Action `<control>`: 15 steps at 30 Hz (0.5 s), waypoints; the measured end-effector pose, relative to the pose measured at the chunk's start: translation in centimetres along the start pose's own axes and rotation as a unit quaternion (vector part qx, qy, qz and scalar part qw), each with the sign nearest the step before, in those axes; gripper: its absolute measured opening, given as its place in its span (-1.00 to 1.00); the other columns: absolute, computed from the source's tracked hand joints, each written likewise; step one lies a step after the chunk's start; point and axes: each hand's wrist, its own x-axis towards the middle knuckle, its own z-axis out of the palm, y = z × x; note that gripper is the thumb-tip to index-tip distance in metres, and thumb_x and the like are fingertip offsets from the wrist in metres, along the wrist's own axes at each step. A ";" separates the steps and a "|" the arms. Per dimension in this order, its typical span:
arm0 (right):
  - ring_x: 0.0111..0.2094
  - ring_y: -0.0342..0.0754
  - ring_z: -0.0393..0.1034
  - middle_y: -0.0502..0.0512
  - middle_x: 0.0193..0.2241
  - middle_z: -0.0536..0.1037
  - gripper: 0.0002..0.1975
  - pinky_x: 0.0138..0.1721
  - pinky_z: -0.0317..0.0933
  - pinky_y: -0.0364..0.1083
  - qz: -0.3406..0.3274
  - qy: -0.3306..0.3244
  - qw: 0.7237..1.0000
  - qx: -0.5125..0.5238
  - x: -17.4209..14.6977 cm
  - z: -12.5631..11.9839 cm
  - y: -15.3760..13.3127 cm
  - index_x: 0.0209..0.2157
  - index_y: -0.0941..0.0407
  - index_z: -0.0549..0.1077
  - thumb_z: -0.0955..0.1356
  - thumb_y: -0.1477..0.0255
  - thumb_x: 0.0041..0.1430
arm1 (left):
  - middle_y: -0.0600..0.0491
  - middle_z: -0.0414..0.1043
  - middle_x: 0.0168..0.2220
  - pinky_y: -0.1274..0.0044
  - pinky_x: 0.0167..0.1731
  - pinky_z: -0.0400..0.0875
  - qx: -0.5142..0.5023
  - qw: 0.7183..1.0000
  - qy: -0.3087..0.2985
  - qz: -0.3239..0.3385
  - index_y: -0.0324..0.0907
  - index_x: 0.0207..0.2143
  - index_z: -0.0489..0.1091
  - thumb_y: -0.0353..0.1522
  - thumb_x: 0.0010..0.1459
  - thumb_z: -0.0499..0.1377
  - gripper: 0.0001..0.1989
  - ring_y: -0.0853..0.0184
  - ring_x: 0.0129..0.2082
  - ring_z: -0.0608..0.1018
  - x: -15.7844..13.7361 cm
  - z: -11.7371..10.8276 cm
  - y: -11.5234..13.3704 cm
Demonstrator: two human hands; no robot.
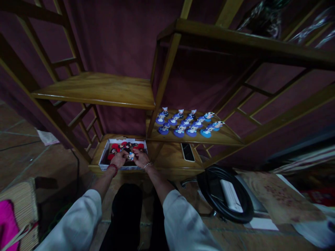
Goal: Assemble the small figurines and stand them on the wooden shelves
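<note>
Over a white cardboard box [104, 157] on the bottom shelf, I hold a small blue-and-white figurine [131, 156] between both hands. The fingers of my left hand [119, 159], with a red bead bracelet at the wrist, are closed on its left side. My right hand [141, 159], wearing a thin bracelet, grips it from the right. Several figurines with red and black parts [125, 145] lie in the box, partly hidden behind my hands. Small details of the held figurine are too blurred to make out.
Purple, blue and dark figurines [180, 130] stand in rows on the raised shelf to the right. Below them lies a phone [187, 152]. An upper left shelf [96, 89] overhangs the box. A coiled black hose [247, 209] sits at the lower right.
</note>
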 end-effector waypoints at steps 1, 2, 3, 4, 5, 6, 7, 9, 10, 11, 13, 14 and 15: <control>-0.23 -0.15 0.41 0.00 -0.19 0.50 -0.53 -0.13 0.26 -0.17 0.001 -0.006 1.000 -0.001 0.0 0.0 -0.1 -0.02 0.04 0.28 0.27 0.56 -0.03 | 0.11 0.43 -0.44 0.61 -0.42 0.26 0.000 1.000 0.002 0.001 -0.14 -0.36 0.36 -0.35 0.07 0.00 -0.84 0.41 -0.40 0.45 0.0 0.0 0.0; -0.24 -0.16 0.41 0.00 -0.20 0.50 -0.53 -0.14 0.27 -0.17 0.002 -0.012 1.000 -0.001 0.0 -0.1 -0.1 -0.02 0.04 0.28 0.27 0.55 -0.03 | 0.11 0.43 -0.44 0.61 -0.42 0.26 0.000 1.000 0.004 0.001 -0.14 -0.37 0.36 -0.34 0.07 0.00 -0.84 0.41 -0.40 0.45 -0.1 0.0 0.0; -0.25 -0.16 0.42 0.00 -0.20 0.50 -0.53 -0.15 0.27 -0.18 0.001 -0.016 1.000 0.000 0.0 -0.1 -0.1 -0.01 0.05 0.27 0.27 0.54 -0.02 | 0.11 0.43 -0.44 0.61 -0.43 0.25 0.000 1.000 0.005 0.002 -0.13 -0.38 0.35 -0.33 0.08 -0.01 -0.84 0.41 -0.41 0.45 -0.1 0.0 -0.1; -0.26 -0.17 0.42 0.01 -0.21 0.50 -0.53 -0.16 0.27 -0.19 0.000 -0.018 1.000 0.002 0.0 -0.1 -0.1 -0.01 0.06 0.27 0.27 0.54 -0.02 | 0.12 0.43 -0.44 0.61 -0.43 0.25 -0.001 1.000 0.005 0.004 -0.13 -0.39 0.35 -0.32 0.08 -0.01 -0.84 0.41 -0.41 0.45 -0.1 0.1 -0.1; -0.26 -0.17 0.42 0.02 -0.20 0.50 -0.53 -0.16 0.27 -0.20 -0.001 -0.021 1.000 0.005 0.0 -0.1 -0.1 -0.01 0.07 0.27 0.27 0.53 -0.02 | 0.12 0.43 -0.44 0.61 -0.43 0.25 -0.003 1.000 0.007 0.007 -0.13 -0.39 0.34 -0.32 0.08 -0.02 -0.84 0.41 -0.42 0.45 -0.1 0.1 -0.2; -0.26 -0.17 0.42 0.02 -0.20 0.50 -0.54 -0.16 0.27 -0.21 -0.003 -0.024 1.000 0.009 0.0 -0.1 0.0 0.00 0.08 0.27 0.27 0.53 -0.02 | 0.12 0.44 -0.44 0.61 -0.42 0.26 -0.005 1.000 0.010 0.012 -0.12 -0.39 0.34 -0.31 0.08 -0.02 -0.83 0.41 -0.41 0.45 -0.1 0.1 -0.3; -0.26 -0.18 0.42 0.02 -0.20 0.50 -0.53 -0.16 0.27 -0.21 -0.004 -0.026 1.000 0.011 0.0 -0.1 0.0 0.00 0.08 0.27 0.27 0.54 -0.02 | 0.13 0.44 -0.43 0.61 -0.41 0.26 -0.007 1.000 0.014 0.016 -0.12 -0.38 0.34 -0.31 0.08 -0.02 -0.83 0.41 -0.40 0.45 0.0 0.2 -0.5; -0.26 -0.17 0.42 0.02 -0.19 0.50 -0.53 -0.15 0.27 -0.20 -0.006 -0.025 1.000 0.009 0.1 0.0 0.2 -0.01 0.08 0.28 0.26 0.56 -0.03 | 0.13 0.44 -0.39 0.61 -0.38 0.27 -0.010 0.999 0.028 0.023 -0.10 -0.36 0.34 -0.31 0.07 -0.01 -0.84 0.41 -0.38 0.45 0.0 0.2 -0.7; -0.25 -0.17 0.41 0.02 -0.19 0.50 -0.53 -0.14 0.26 -0.19 -0.006 -0.022 1.000 0.003 0.1 0.0 0.3 -0.01 0.07 0.29 0.26 0.57 -0.03 | 0.13 0.44 -0.37 0.60 -0.36 0.27 -0.010 0.999 0.035 0.023 -0.09 -0.35 0.35 -0.30 0.07 0.00 -0.84 0.40 -0.36 0.46 0.1 0.3 -0.7; -0.24 -0.17 0.41 0.01 -0.19 0.50 -0.52 -0.13 0.26 -0.19 -0.005 -0.018 1.000 -0.003 0.2 0.0 0.4 -0.02 0.06 0.30 0.26 0.59 -0.04 | 0.13 0.44 -0.36 0.60 -0.35 0.27 -0.010 0.999 0.040 0.021 -0.09 -0.34 0.35 -0.30 0.07 0.00 -0.84 0.40 -0.36 0.46 0.1 0.3 -0.8; -0.22 -0.16 0.40 0.00 -0.19 0.50 -0.52 -0.12 0.24 -0.19 -0.007 -0.012 1.000 -0.014 0.2 0.1 0.5 -0.03 0.05 0.31 0.25 0.61 -0.04 | 0.13 0.44 -0.37 0.60 -0.34 0.28 -0.012 0.999 0.042 0.018 -0.09 -0.34 0.36 -0.30 0.06 0.01 -0.84 0.40 -0.35 0.46 0.1 0.4 -0.9; -0.21 -0.16 0.40 0.00 -0.18 0.50 -0.52 -0.11 0.24 -0.19 -0.009 -0.011 1.000 -0.018 0.3 0.1 0.5 -0.03 0.05 0.32 0.24 0.61 -0.04 | 0.13 0.44 -0.38 0.59 -0.34 0.28 -0.015 0.999 0.042 0.018 -0.09 -0.34 0.36 -0.31 0.06 0.01 -0.84 0.39 -0.36 0.46 0.1 0.4 -0.9; -0.21 -0.16 0.40 0.01 -0.18 0.50 -0.52 -0.12 0.24 -0.20 -0.012 -0.010 1.000 -0.020 0.3 0.1 0.5 -0.03 0.05 0.32 0.24 0.61 -0.04 | 0.13 0.44 -0.38 0.59 -0.34 0.29 -0.022 0.999 0.043 0.019 -0.10 -0.34 0.36 -0.31 0.05 0.02 -0.84 0.39 -0.36 0.46 0.2 0.5 -0.9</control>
